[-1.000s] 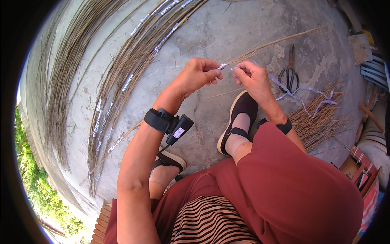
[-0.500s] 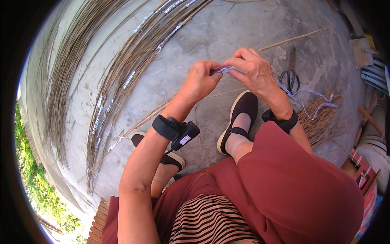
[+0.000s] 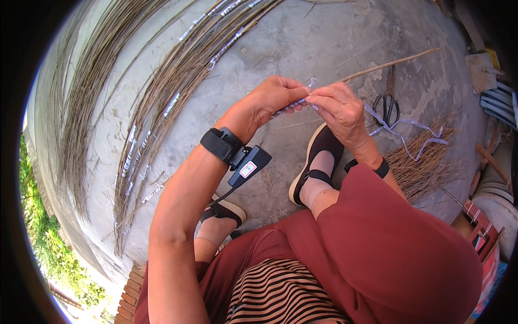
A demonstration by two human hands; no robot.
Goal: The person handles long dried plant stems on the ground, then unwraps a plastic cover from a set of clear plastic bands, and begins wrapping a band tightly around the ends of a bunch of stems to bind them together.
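Note:
My left hand [image 3: 278,98] is closed around a thin brown stick [image 3: 394,63], whose far end sticks out to the upper right. Pale purple plastic ribbon [image 3: 287,109] is wound round the stick beneath its fingers. A short ribbon end pokes up between the two hands. My right hand [image 3: 341,110] meets the left fingertips, its thumb and fingers pinched on the ribbon at the stick. Black-handled scissors [image 3: 387,108] lie on the floor to the right, beside a loose purple ribbon length [image 3: 413,128].
Long bundles of thin sticks [image 3: 172,81], several bound with shiny ribbon, lie across the concrete floor [image 3: 270,48] at left. A pile of brown twigs [image 3: 426,164] rests on the right. Farther right are blue-grey slats [image 3: 497,102] and wooden pieces. My shoes [image 3: 318,162] stand below my hands.
My left hand has rolled over and moved slightly right, up against the right hand. The right hand has dropped a little. The stick's far end has shifted slightly down and right.

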